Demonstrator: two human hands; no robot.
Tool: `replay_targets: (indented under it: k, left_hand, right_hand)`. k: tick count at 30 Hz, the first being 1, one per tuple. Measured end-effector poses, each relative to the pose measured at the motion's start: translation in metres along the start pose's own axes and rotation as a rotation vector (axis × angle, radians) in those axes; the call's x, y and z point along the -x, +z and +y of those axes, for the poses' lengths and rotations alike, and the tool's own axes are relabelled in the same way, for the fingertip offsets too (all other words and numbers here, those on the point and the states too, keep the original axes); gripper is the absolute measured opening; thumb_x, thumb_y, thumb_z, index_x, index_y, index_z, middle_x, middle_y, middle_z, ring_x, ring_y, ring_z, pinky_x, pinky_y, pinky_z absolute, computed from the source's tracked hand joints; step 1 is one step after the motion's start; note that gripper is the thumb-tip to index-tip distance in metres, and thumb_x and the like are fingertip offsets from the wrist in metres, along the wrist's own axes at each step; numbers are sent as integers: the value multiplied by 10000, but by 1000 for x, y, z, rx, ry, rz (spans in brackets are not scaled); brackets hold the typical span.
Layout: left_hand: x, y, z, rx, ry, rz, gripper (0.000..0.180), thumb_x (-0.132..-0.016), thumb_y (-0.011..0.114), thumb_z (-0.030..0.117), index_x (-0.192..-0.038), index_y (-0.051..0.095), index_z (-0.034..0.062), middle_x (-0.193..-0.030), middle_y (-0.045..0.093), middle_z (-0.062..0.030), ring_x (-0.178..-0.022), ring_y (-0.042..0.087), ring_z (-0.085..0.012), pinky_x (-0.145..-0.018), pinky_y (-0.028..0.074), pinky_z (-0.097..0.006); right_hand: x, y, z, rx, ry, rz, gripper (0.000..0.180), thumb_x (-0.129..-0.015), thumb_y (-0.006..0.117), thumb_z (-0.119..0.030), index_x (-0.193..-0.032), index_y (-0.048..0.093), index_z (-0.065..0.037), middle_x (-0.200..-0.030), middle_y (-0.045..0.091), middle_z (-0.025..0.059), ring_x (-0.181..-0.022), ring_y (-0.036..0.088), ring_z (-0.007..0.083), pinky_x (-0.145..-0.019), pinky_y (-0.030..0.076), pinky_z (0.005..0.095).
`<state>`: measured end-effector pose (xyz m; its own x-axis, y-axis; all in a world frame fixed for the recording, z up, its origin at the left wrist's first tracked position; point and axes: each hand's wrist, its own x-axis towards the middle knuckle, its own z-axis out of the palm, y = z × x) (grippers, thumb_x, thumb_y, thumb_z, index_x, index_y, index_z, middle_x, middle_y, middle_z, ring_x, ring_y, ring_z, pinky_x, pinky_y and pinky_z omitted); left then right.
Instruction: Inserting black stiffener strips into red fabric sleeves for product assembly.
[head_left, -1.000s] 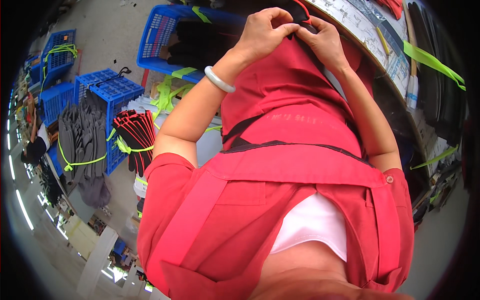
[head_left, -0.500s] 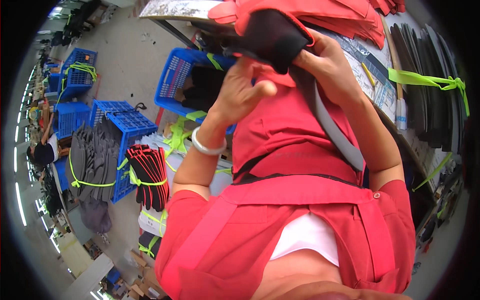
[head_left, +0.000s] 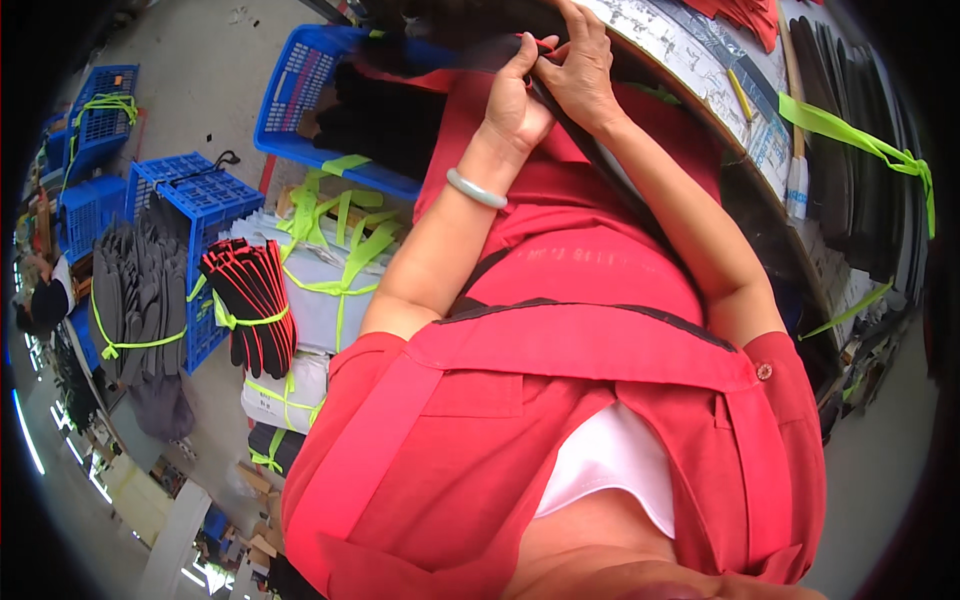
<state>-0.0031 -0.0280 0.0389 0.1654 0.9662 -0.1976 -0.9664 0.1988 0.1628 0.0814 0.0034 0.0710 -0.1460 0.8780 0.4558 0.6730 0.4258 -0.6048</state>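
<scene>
A black-and-red glove (head_left: 478, 54) is stretched out at the top of the view, its far end smeared by motion. My left hand (head_left: 515, 108) pinches its edge between thumb and fingers. Close against it, my right hand (head_left: 582, 78) grips the same edge, with the fingers partly hiding what they hold. A long dark strip (head_left: 600, 150) runs from between my hands down over my red apron (head_left: 590, 265). I cannot tell whether the strip is joined to the glove.
Beyond my left arm stands a blue crate (head_left: 300, 90) with dark goods. Nearby are a tied bundle of black-and-red gloves (head_left: 255, 310), a grey glove bundle (head_left: 140, 300) and wrapped white packs (head_left: 325, 290). A worktable (head_left: 690, 75) holds tied dark strips (head_left: 850, 160) at the right.
My hands have come together at the glove's edge, and my left hand has closed on it. The glove has swung left and away. The view has shifted, so the red pile shows less.
</scene>
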Motion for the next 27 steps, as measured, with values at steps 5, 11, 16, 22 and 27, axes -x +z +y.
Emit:
replay_targets:
  k: [5, 11, 16, 22, 27]
  left_hand:
    - [-16, -20, -14, -62, 28, 157, 398, -926, 615, 383, -1031, 596, -1, -1020, 635, -113, -1010, 591, -240, -984, 452, -378]
    - [-25, -22, 19, 121, -20, 175, 242, -936, 576, 250, -997, 584, 17, -960, 634, -132, -992, 597, -330, -936, 475, -468]
    - [-33, -33, 31, 120, -16, 264, 194, -918, 602, 212, -981, 592, 29, -898, 625, -103, -917, 614, -311, -878, 494, -470]
    - [-39, -45, 14, 71, -34, 177, 303, -926, 613, 305, -1013, 575, 18, -870, 608, -93, -909, 604, -297, -879, 494, -462]
    - [-41, -38, 11, 128, -85, 166, 338, -939, 589, 347, -1009, 554, 18, -855, 599, -88, -890, 595, -291, -894, 494, -481]
  right_hand:
    - [-2, 11, 11, -195, 201, -150, 715, -762, 664, -90, -1413, 377, -155, -1206, 456, 204, -1092, 480, 398, -944, 416, 473]
    - [8, -1, 5, 225, -111, -72, 551, -827, 673, -216, -1325, 458, -121, -1125, 537, 163, -1018, 561, 319, -866, 465, 453]
    - [28, -49, 3, 209, -348, -444, 623, -816, 680, -283, -1389, 445, -221, -1431, 428, -15, -1248, 416, 275, -1010, 334, 438]
    - [44, -40, 17, 111, -244, -743, 703, -764, 623, -56, -1412, 405, -218, -1479, 382, 10, -1116, 537, 331, -903, 508, 425]
    - [52, -48, 27, -45, -241, -596, 776, -742, 600, -21, -1445, 328, -208, -1485, 365, 38, -974, 610, 359, -780, 552, 436]
